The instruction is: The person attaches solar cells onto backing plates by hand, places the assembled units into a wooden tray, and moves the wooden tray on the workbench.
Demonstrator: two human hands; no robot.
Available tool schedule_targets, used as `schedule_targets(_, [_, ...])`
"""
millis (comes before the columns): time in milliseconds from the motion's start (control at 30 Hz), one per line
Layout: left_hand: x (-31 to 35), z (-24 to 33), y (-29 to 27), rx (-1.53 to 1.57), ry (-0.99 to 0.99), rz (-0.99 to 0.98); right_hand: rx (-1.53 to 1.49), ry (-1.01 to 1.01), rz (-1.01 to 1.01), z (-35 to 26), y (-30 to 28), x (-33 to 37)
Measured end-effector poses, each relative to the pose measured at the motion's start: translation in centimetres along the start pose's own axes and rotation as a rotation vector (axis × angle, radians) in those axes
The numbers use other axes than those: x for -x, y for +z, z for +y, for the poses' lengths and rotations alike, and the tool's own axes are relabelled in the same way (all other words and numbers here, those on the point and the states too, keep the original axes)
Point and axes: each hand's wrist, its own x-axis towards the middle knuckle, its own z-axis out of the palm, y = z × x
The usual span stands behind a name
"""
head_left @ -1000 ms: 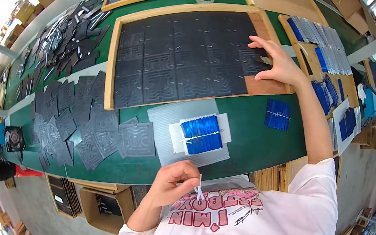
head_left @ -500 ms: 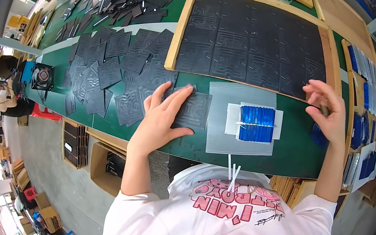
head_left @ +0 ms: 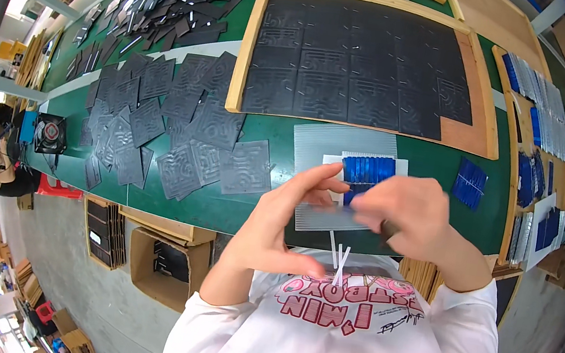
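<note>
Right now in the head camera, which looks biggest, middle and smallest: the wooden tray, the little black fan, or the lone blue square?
1. Wooden tray, by far the biggest.
2. Black fan.
3. Lone blue square, only slightly smaller than the fan; the curved lens makes that close call unsure.

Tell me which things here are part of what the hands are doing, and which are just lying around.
In hand: left hand, right hand, thin grey sheet, blue cell stack.
Lying about: wooden tray, loose black squares, single blue cell, small fan.
</note>
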Motion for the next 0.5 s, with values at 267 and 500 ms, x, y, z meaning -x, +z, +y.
schedule_targets(267, [-0.7,-1.8,5.3,0.729,-0.368,0.258,-0.022,0.621,-0.069,-0.2,-0.1,0.4])
schedule_targets(500, [-0.6,-3.0,6.5,0.89,-0.388,0.109,0.426,0.017,0.011,2.3,-1.5,-0.8])
